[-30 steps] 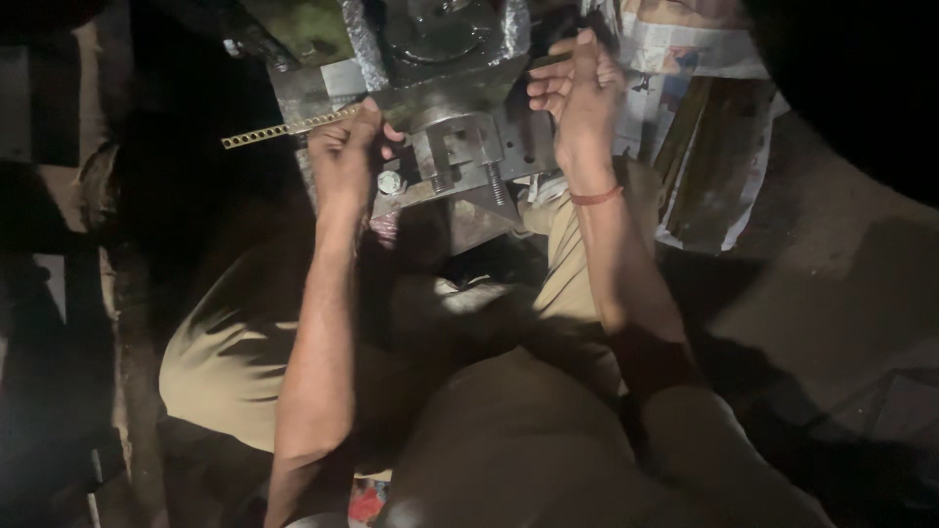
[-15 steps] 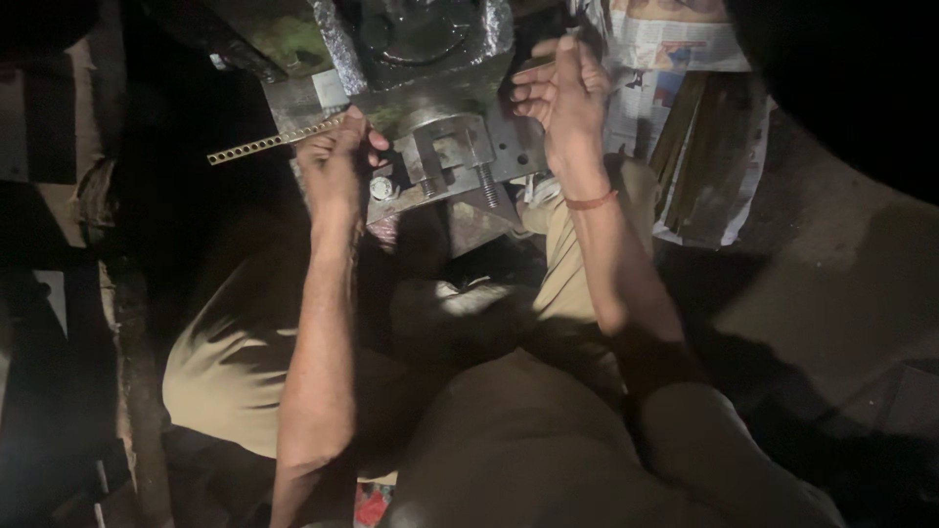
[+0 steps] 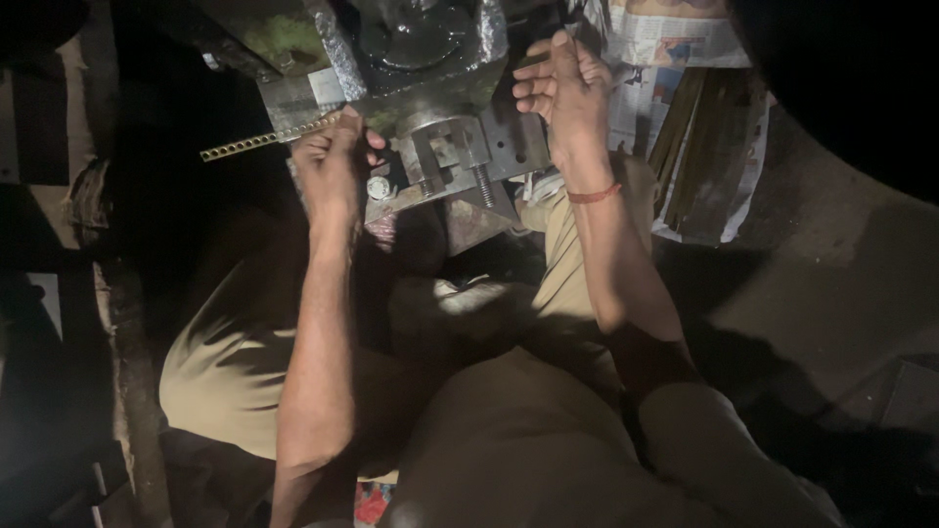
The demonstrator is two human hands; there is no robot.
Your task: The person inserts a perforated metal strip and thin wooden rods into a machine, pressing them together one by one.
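A grey metal press machine with bolts and a bracket stands just ahead of my knees. My left hand is closed on a thin brass perforated strip that sticks out to the left, at the machine's left side. My right hand rests against the right side of the machine's plate, fingers curled and slightly apart; whether it grips anything is hidden. A red thread band sits on my right wrist.
Newspaper sheets and dark flat strips lie to the right of the machine. My khaki-trousered legs fill the lower frame. Dark floor and a wooden edge run along the left.
The view has shifted so the machine and both hands sit higher in frame. My right hand has moved closer onto the machine's right side; my left hand keeps hold of the strip.
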